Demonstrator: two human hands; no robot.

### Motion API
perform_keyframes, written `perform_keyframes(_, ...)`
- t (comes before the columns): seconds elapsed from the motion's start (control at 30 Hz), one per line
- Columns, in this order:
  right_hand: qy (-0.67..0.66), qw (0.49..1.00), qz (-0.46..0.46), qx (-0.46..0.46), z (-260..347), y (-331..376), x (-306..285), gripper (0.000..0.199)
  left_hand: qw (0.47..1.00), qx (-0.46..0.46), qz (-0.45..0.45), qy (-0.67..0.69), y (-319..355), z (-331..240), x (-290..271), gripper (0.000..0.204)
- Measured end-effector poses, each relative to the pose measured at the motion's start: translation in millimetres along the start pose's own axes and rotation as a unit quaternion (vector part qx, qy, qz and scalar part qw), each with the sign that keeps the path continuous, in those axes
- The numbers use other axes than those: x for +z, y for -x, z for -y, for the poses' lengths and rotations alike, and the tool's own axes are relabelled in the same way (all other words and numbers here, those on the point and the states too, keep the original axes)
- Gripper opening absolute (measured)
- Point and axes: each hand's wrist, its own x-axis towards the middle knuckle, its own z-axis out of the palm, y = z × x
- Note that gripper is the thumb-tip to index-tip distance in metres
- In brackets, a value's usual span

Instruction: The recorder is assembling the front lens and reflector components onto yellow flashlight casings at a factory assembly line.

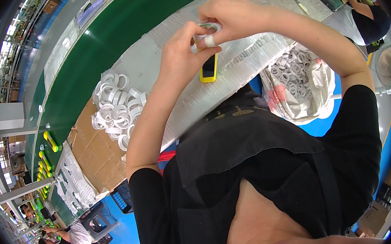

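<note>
My left hand (pixel 180 53) and my right hand (pixel 228 17) meet above a work table covered in clear plastic sheet (pixel 152 60). Together they hold a small white plastic ring (pixel 210 26), the fingertips of both pinching it; a taped fingertip shows at the ring. Directly below the hands lies a yellow-cased phone (pixel 209 69). A pile of white rings (pixel 116 108) sits on the table to my left. A plastic bag full of white rings (pixel 299 76) hangs to my right.
A green conveyor belt (pixel 116 31) runs along the far side of the table. Brown cardboard (pixel 94 150) lies at the left. A white fan (pixel 390 63) stands at the right. Other people work at the top right (pixel 366 11) and lower left (pixel 68 240).
</note>
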Motion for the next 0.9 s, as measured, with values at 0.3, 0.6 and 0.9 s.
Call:
perform_keyframes(0.3, -0.143, 0.972, -0.105, -0.155, -21.5, -5.7, 19.9, 0.050, 1.000, 0.020, -0.011, 0.002, 1.6, 2.0, 1.4, 0.042)
perform_keyframes(0.6, -0.144, 0.974, -0.120, -0.128, -15.9, 0.4, 19.2, 0.044, 0.999, 0.029, -0.023, 0.007, 2.7, 1.2, 2.2, 0.040)
perform_keyframes(0.9, -0.040, 0.995, -0.070, 0.053, 2.6, -1.2, 16.1, 0.048, 0.999, -0.009, -0.039, -0.025, 3.5, -7.4, 6.9, 0.042)
